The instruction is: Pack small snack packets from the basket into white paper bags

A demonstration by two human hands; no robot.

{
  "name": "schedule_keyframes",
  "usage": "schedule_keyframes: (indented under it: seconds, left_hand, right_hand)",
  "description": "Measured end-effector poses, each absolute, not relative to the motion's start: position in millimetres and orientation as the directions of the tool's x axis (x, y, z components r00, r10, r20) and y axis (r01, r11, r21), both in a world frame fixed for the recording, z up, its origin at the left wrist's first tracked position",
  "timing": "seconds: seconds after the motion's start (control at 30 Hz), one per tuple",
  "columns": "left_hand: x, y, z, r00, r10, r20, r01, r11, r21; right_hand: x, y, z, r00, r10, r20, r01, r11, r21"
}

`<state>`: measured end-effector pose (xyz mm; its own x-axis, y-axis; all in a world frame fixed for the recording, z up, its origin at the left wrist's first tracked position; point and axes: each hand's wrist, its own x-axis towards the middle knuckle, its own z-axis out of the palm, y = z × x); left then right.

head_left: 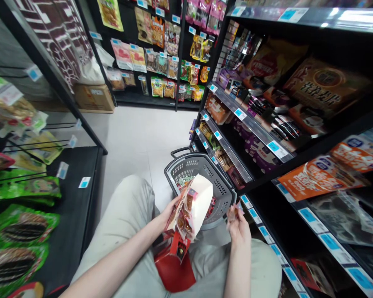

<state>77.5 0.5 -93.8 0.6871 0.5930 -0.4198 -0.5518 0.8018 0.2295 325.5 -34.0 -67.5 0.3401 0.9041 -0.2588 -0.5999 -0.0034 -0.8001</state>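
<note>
My left hand [168,214] grips the side of an open cardboard snack box [202,200], with its pale inner flap raised and a red flap hanging over my lap. Small wrapped snacks [186,219] show inside it. My right hand [240,228] is apart from the box, at the right, with its fingers curled around a small wrapped snack [233,212], partly blurred. Behind the box a grey shopping basket [216,171] stands on the floor, and some packets lie in it, partly hidden by the box.
Shelving with price tags [275,149] rises close on my right, holding orange bags [320,176] and other packages. On the left, a black rack [81,165] carries green snack bags [25,225]. Pale floor [133,136] leads to a back wall of hanging packets and a cardboard carton [93,97].
</note>
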Motion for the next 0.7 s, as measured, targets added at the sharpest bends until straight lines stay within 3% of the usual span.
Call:
schedule_keyframes:
  seconds: [0.13,0.3,0.47,0.7]
  left_hand:
    - [77,1,-97,0.68,0.587,-0.438,-0.55,0.805,0.225]
    - [78,1,-97,0.67,0.595,-0.443,-0.556,0.798,0.23]
    - [79,1,-95,0.679,0.591,-0.436,-0.555,0.801,0.222]
    - [79,0,-92,0.657,0.6,-0.456,-0.556,0.795,0.244]
  right_hand:
    - [310,-33,-59,0.288,0.902,-0.321,-0.647,-0.064,-0.759]
    - [289,-32,-46,0.412,0.89,-0.193,-0.524,0.059,-0.85]
    - [283,-32,-39,0.454,0.879,-0.144,-0.487,0.11,-0.866]
    - [285,-36,-37,0.377,0.907,-0.188,-0.458,0.006,-0.889]
